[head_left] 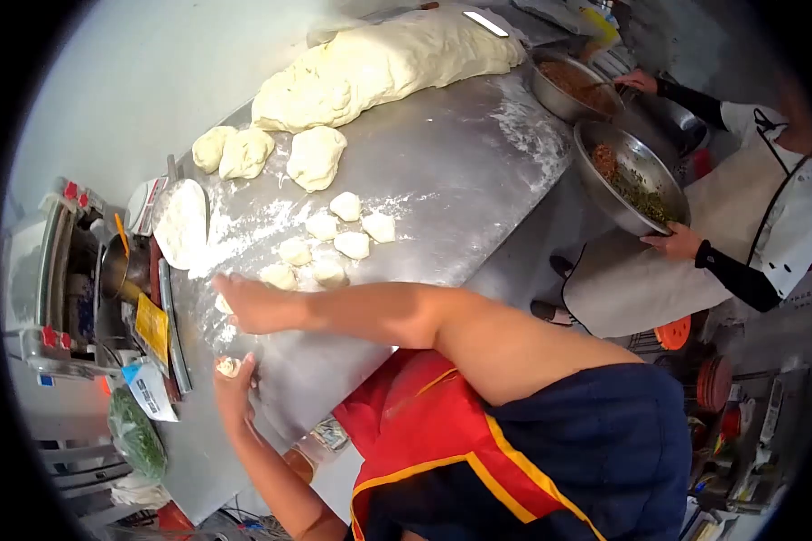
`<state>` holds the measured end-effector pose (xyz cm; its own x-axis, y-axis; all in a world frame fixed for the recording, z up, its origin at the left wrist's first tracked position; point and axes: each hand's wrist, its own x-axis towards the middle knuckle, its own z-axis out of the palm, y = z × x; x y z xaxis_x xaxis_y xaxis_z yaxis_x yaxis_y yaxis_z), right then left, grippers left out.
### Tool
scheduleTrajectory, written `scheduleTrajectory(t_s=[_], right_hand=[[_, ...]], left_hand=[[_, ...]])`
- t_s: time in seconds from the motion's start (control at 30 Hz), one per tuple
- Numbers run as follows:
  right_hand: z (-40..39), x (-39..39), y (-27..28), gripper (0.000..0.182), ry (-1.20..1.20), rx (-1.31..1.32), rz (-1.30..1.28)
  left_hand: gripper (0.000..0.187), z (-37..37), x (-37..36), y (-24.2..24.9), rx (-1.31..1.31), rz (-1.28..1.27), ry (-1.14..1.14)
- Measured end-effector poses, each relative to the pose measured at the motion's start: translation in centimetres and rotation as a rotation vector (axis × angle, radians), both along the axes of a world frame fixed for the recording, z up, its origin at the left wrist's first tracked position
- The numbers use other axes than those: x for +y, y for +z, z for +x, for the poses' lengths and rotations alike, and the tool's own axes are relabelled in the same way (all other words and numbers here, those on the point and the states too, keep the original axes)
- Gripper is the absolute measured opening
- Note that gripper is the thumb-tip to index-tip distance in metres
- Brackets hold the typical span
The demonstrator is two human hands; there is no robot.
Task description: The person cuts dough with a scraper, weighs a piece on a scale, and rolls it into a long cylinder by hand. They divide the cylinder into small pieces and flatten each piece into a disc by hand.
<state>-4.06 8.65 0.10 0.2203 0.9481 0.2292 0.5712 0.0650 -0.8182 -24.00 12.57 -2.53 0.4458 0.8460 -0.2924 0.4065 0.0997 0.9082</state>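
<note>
My right hand [253,305] reaches over the floured steel table [424,153], its fingers around a small dough piece [223,305] that shows at their edge. Just below it in view, my left hand [235,389] is closed on another small dough piece [228,366]. Several small dough balls [346,206] lie on the flour beyond my right forearm. Farther up are three larger dough lumps [316,158] and a long, thick mass of dough [379,68]. A flat, pale round of dough [181,224] rests at the table's left edge.
At the right, a person in a pale apron [659,270] holds a metal bowl [636,176] with meat and chopped greens. Another bowl [573,87] of filling stands beside it. Left of the table are a pot [122,270], a yellow packet [152,330] and bagged greens [136,433].
</note>
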Motion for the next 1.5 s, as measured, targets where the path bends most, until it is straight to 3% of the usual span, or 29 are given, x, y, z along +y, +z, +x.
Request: scheduleTrajectory(t_s=[0.03,0.13,0.23,0.33,0.43,0.5,0.53,0.57,0.6,0.63,0.67,0.73,0.8,0.9,1.0,1.1,1.2,1.5], right_hand=[[-0.3,0.8,-1.4,0.04,0.045,-0.079,0.018],[-0.5,2.3,-5.1,0.038,0.151,-0.553,-0.145],[-1.3,3.2,-5.1,0.038,0.11,-0.623,-0.27],[-1.1,1.0,-3.3,0.046,0.042,-0.698,-0.167],[-0.2,-0.7,-3.0,0.048,0.105,-0.553,0.002],[1.4,-1.9,-4.4,0.055,0.066,-0.367,0.206],[2.6,-2.7,-2.6,0.051,0.053,-0.355,0.031],[4.6,-3.7,-4.9,0.051,0.047,-0.389,0.301],[6.9,-4.1,-5.8,0.052,0.055,-0.435,0.286],[7.9,-6.8,-1.8,0.05,-0.005,-0.373,0.134],[8.5,-7.7,-0.4,0.047,-0.09,-0.184,0.049],[11.5,-8.4,-1.8,0.043,-0.195,-0.184,0.047],[12.4,-10.1,0.1,0.043,-0.218,-0.058,-0.06],[13.5,-11.2,-0.3,0.042,-0.247,-0.107,-0.075],[14.1,-11.8,-0.8,0.041,-0.238,-0.03,-0.067],[13.8,-11.7,-0.8,0.04,-0.24,0.05,-0.051],[13.0,-11.5,-0.7,0.038,-0.199,0.054,-0.005],[11.6,-11.1,-1.4,0.033,-0.141,0.034,0.018]], left_hand=[[0.03,-0.3,-0.2,0.1,-0.115,-0.106,-0.013],[0.031,-0.5,-0.8,0.2,-0.369,-0.241,-0.01],[0.036,-0.5,-2.5,2.2,-0.475,-0.414,0.188],[0.042,-1.4,-2.3,0.8,-0.608,-0.491,0.096],[0.041,0.1,-3.9,1.2,-0.634,-0.548,0.354],[0.045,-0.1,-3.6,-0.3,-0.754,-0.643,0.268],[0.046,0.2,-3.4,-1.6,-0.825,-0.624,0.292],[0.044,0.3,-3.3,-2.0,-0.909,-0.734,0.187],[0.039,0.9,-3.2,-2.3,-0.917,-0.746,0.134],[0.035,1.9,-3.7,-1.7,-0.888,-0.707,0.166],[0.031,3.0,-4.0,-1.3,-0.862,-0.673,0.195],[0.027,4.0,-3.7,-2.6,-0.972,-0.615,0.018],[0.022,5.6,-4.6,-1.1,-0.802,-0.538,0.136],[0.022,6.9,-5.6,0.0,-0.601,-0.449,0.214],[0.026,7.2,-6.1,-0.7,-0.576,-0.436,0.279],[0.034,6.3,-5.4,-0.8,-0.848,-0.704,0.189],[0.043,6.6,-5.7,-0.9,-0.861,-0.672,0.254],[0.03,7.3,-6.3,-0.7,-0.411,-0.273,0.187]])
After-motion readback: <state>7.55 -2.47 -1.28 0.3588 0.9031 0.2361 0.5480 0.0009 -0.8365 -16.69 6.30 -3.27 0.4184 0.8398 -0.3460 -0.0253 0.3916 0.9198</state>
